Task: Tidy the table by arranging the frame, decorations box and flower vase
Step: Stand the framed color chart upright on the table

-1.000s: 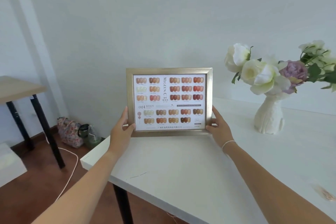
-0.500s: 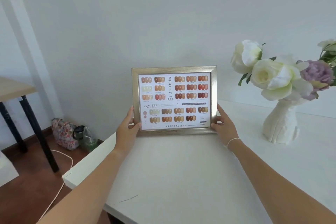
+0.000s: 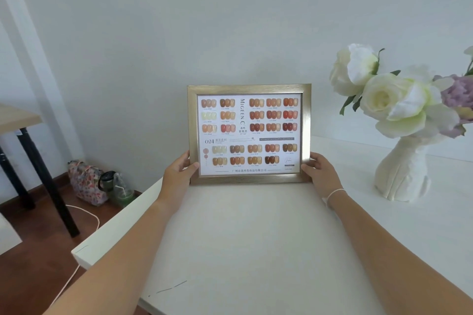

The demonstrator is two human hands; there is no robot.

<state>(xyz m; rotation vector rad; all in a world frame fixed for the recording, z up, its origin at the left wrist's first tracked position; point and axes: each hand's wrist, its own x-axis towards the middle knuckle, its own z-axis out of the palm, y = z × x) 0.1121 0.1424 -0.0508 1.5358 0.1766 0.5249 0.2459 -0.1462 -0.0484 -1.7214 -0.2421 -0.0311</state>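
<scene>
Frame [image 3: 249,133]: upright at picture centre, bottom edge on the bench [image 3: 256,250].
Left hand [image 3: 179,174]: fingers grip its lower left edge.
Right hand [image 3: 321,171]: fingers grip its lower right edge.

We have one view only, worn on the person's head, facing forward and slightly down over the white table [image 3: 256,250] toward the wall [image 3: 230,20] (wide-angle, so edges bow). It sits close, at arm's reach of the frame [image 3: 249,133].
</scene>
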